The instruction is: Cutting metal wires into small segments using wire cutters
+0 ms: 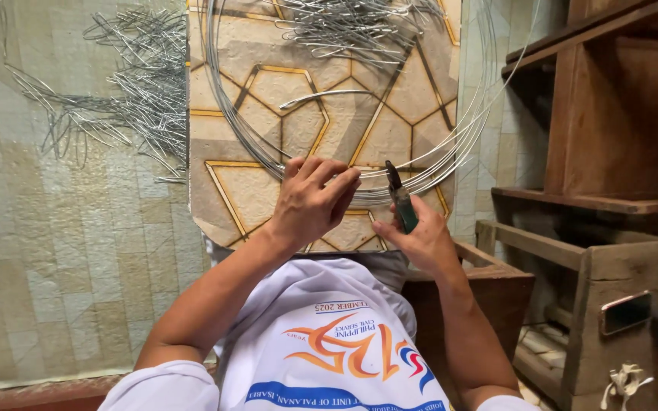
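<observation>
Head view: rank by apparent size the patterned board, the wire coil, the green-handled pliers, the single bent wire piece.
1. Hexagon-patterned beige board
2. Coil of silver wire, nearly as wide as the board
3. Green-handled pliers in the right hand; the curved loose wire piece looks similar, so no ranking between them

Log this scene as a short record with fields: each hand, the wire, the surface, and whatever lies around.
left hand: left hand pinches the wire coil at its near edge
right hand: right hand holds green-handled pliers, tip at the coil
surface: patterned board with hexagon lines, on a tiled floor
loose pieces: bent wire pieces heaped on the floor; more at the board's far end
right side: wooden shelves
</observation>
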